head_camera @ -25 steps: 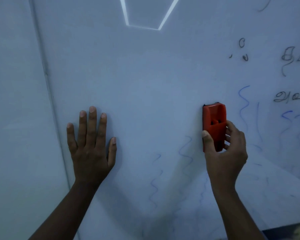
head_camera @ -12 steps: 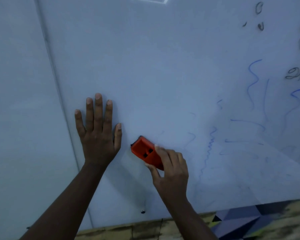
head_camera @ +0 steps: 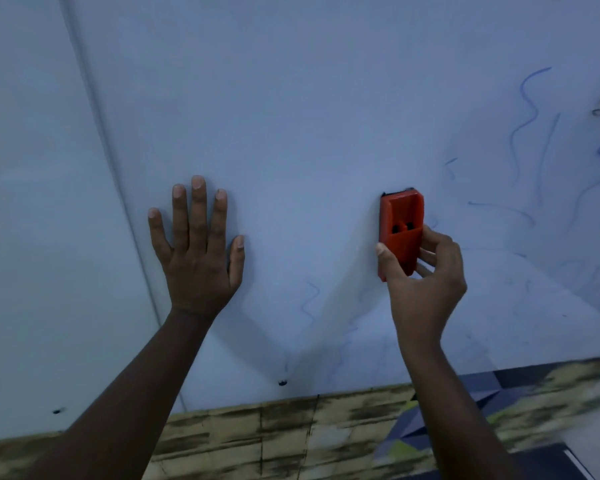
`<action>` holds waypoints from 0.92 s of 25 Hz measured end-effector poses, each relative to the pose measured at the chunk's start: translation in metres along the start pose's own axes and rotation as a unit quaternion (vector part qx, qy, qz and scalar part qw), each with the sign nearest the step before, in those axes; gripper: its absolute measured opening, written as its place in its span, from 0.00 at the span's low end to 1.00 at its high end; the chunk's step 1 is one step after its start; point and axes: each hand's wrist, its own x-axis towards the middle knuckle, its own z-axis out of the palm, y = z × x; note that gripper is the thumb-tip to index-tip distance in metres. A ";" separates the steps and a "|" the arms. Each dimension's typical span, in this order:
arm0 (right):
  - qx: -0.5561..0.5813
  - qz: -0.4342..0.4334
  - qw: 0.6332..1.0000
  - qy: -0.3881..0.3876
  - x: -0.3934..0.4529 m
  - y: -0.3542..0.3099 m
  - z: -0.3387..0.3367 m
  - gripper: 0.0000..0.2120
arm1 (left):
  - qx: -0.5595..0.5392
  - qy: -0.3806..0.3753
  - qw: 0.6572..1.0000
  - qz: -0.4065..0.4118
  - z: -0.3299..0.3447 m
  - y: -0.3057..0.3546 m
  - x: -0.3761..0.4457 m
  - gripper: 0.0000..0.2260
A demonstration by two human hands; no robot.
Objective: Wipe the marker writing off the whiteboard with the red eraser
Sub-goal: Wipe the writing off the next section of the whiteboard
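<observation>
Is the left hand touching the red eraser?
Apart. The head view shows the left hand spread flat on the whiteboard, bare board lying between it and the red eraser held by the right hand.

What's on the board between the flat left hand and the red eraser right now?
In the head view, only bare whiteboard lies between the left hand and the red eraser. A faint blue squiggle sits lower, below that stretch.

Quick count: two hands, the left hand [head_camera: 196, 258] and the right hand [head_camera: 425, 278]. One red eraser [head_camera: 400, 230]. One whiteboard [head_camera: 309, 116], with a second plain white panel [head_camera: 32, 202] to its left. Two small dark dots near the bottom edges, one [head_camera: 282, 382] and another [head_camera: 57, 411]. Blue squiggles [head_camera: 523, 123]: several, too faint to count exactly.
</observation>
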 end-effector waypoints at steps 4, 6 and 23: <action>0.033 0.002 0.999 -0.022 -0.015 -0.029 0.025 0.26 | -0.001 -0.002 1.000 -0.002 0.001 0.001 -0.009 0.29; -0.008 -0.041 0.998 -0.040 -0.030 -0.035 0.035 0.27 | -0.005 -0.004 1.000 -0.003 0.002 0.002 -0.013 0.29; 0.027 0.150 0.984 -0.093 -0.113 0.010 0.046 0.25 | -0.006 -0.020 1.000 0.008 0.007 0.006 -0.060 0.31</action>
